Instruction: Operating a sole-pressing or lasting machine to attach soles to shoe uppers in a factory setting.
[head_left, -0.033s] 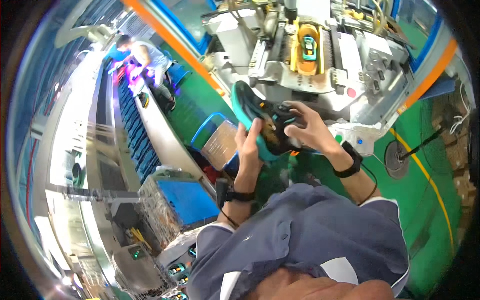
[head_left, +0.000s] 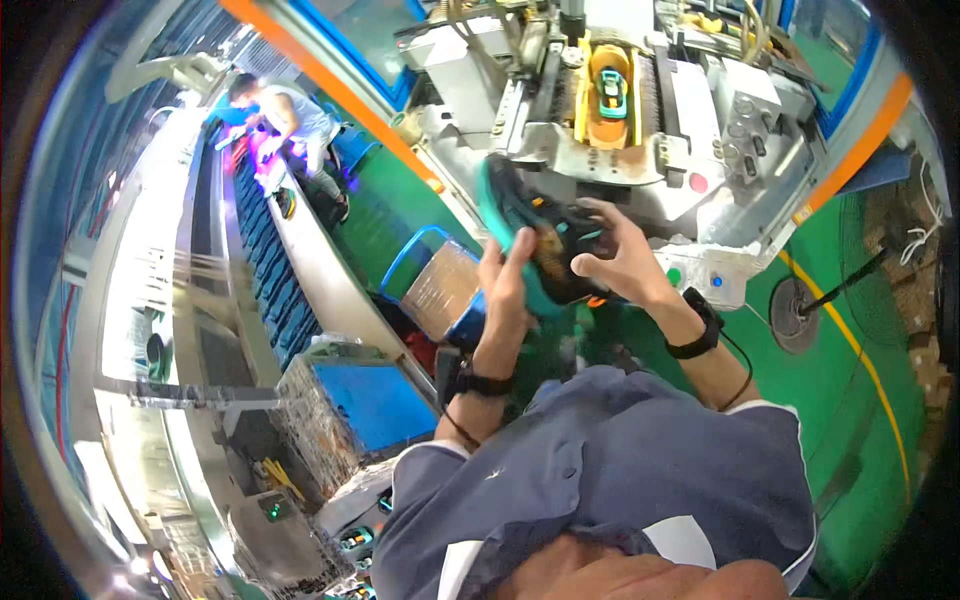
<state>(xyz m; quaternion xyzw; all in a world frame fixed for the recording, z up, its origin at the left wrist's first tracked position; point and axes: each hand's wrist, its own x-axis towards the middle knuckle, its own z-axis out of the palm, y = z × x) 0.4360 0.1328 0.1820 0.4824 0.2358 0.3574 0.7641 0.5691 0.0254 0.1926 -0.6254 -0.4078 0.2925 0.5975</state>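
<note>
A black shoe with a teal sole (head_left: pixel 545 240) is held up between my two hands, its toe pointing away and to the left. My left hand (head_left: pixel 508 275) grips it along the sole side, with the thumb on the upper. At the collar end my right hand (head_left: pixel 625 258) has its fingers curled onto the shoe, thumb bent below them. What lies inside the opening is hidden. Beyond the shoe is a machine (head_left: pixel 600 165) with a yellow and orange holder (head_left: pixel 608 128), where a small teal and black piece (head_left: pixel 612 92) sits.
A conveyor (head_left: pixel 315 260) with a dark blue ridged belt runs along the left, where another person (head_left: pixel 285 115) works. A blue-framed cart (head_left: pixel 440 290) holds cardboard. A blue-topped box (head_left: pixel 375 400) stands at my left. A fan with a round base (head_left: pixel 795 315) stands at right.
The shoe has swung slightly to the right, its toe higher and tilted. My hands have moved slightly with it, still holding it.
</note>
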